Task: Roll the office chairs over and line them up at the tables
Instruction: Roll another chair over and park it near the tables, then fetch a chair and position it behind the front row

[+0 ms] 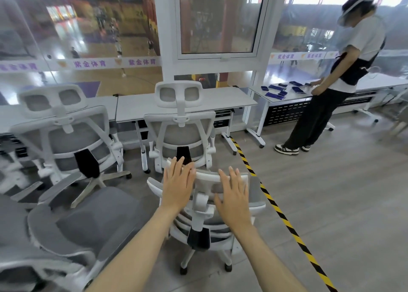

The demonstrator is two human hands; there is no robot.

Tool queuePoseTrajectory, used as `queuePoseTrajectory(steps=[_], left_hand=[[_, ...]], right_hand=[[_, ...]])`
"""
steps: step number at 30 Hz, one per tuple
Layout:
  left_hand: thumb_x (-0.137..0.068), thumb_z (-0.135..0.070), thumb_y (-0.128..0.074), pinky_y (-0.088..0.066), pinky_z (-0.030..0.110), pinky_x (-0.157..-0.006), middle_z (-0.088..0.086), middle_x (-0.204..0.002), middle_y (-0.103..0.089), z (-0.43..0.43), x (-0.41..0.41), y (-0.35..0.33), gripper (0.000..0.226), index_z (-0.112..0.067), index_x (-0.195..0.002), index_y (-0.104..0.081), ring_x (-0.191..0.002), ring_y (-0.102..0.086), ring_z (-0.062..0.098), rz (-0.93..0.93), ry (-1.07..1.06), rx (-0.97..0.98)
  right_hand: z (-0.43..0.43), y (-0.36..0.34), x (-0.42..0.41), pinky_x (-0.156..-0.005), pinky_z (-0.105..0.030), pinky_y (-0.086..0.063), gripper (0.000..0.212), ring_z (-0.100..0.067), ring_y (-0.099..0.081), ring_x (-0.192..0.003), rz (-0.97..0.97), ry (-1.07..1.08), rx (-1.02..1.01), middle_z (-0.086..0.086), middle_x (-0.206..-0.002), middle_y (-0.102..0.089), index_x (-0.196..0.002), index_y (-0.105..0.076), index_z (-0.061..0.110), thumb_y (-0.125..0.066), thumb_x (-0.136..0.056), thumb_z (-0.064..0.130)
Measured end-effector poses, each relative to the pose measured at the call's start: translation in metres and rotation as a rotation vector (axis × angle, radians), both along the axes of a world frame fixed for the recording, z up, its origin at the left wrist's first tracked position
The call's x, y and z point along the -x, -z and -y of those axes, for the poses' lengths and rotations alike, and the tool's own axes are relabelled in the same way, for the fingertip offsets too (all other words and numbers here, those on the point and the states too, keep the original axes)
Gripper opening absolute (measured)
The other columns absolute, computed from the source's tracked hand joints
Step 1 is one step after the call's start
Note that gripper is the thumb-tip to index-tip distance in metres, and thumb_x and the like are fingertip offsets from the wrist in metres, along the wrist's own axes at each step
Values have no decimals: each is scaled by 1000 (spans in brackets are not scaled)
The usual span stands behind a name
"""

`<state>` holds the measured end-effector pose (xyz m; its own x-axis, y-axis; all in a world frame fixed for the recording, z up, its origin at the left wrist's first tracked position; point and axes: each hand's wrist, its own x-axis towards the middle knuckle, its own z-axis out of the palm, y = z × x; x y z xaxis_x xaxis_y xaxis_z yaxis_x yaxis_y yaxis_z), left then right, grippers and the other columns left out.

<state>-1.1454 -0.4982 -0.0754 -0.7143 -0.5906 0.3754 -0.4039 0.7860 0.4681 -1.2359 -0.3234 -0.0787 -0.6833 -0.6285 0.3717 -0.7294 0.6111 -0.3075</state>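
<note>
The left hand and right hand lie flat, fingers straight and spread, on the headrest of the near office chair. It has a white frame, grey mesh and a black back block. It stands just behind a matching second chair at the far tabletop.

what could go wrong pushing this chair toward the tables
1. The pushed chair sits directly behind the parked chair already at the table; rolled straight on, they would likely collide.
2. The left hand and right hand lie flat on the headrest, not gripping, so steering may slip.
3. The grey chair close on the left could snag it.
</note>
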Motion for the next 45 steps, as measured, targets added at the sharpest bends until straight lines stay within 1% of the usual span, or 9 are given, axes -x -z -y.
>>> queuePoseTrajectory(steps=[7, 11, 14, 17, 27, 31, 36, 39, 45], left_hand=[[-104, -27, -44, -42, 37, -109, -3, -154, -40, -48, -74, -13, 40, -24, -144, -48, -139, -39, 19, 90, 42, -98], [-100, -25, -45, -51, 44, -86, -2, -121, -55, -62, -129, -11, 23, -18, -114, -61, -110, -53, 24, 215, -28, -48], [-100, -27, -46, -50, 43, -82, 0, -111, -56, -65, -173, -8, 20, -18, -105, -63, -104, -54, 25, 299, -85, -32], [-102, -29, -44, -50, 41, -83, 2, -113, -60, -68, -217, -7, 24, -18, -109, -64, -106, -56, 25, 390, -147, 4], [-103, -29, -41, -49, 36, -79, -3, -113, -65, -62, -423, 6, 24, -21, -112, -62, -102, -64, 22, 469, -333, -74], [-103, -29, -41, -49, 38, -81, -1, -111, -64, -59, -529, 11, 24, -19, -111, -62, -103, -62, 23, 461, -425, -147], [-100, -21, -44, -45, 36, -73, 3, -107, -65, -61, -694, 28, 17, -20, -101, -60, -97, -62, 27, 447, -570, -210], [-99, -17, -44, -39, 34, -69, 4, -103, -64, -66, -773, 37, 16, -19, -97, -60, -95, -61, 29, 399, -648, -285], [-98, -27, -41, -55, 39, -80, 4, -108, -67, -71, -885, 50, 20, -21, -103, -61, -97, -64, 34, 312, -780, -422]], right_hand=[[-34, -3, -55, -119, -48, -35, 43, -27, -32, -150, 54, -183, 11, -7, -160, -37, -138, -53, 23, -59, -95, 26], [-36, -5, -93, -91, -41, -54, 26, -24, -59, -115, 81, -326, -20, 1, -126, -60, -117, -62, 20, -56, -92, 23], [-34, -7, -121, -82, -32, -51, 18, -22, -60, -99, 183, -399, -15, 1, -108, -62, -103, -64, 17, -49, -96, 24], [-34, -10, -150, -83, -28, -42, 16, -22, -60, -99, 282, -499, -47, -4, -105, -65, -103, -66, 12, -52, -100, 19], [-1, 6, -305, -83, -37, -52, 19, -24, -65, -97, 423, -658, -258, -1, -104, -72, -105, -68, 18, -50, -99, 22], [25, 12, -400, -73, -37, -50, 18, -28, -67, -92, 346, -704, -352, -4, -98, -73, -93, -61, 19, -47, -99, 28], [64, 15, -551, -73, -38, -43, 23, -28, -63, -93, 235, -832, -389, -5, -101, -70, -109, -66, 19, -49, -99, 29], [84, 15, -626, -68, -36, -37, 21, -30, -63, -90, 168, -896, -450, -8, -98, -69, -100, -62, 15, -47, -99, 31], [116, 18, -744, -72, -38, -43, 18, -35, -65, -98, 115, -997, -563, -10, -101, -68, -90, -55, 19, -48, -99, 34]])
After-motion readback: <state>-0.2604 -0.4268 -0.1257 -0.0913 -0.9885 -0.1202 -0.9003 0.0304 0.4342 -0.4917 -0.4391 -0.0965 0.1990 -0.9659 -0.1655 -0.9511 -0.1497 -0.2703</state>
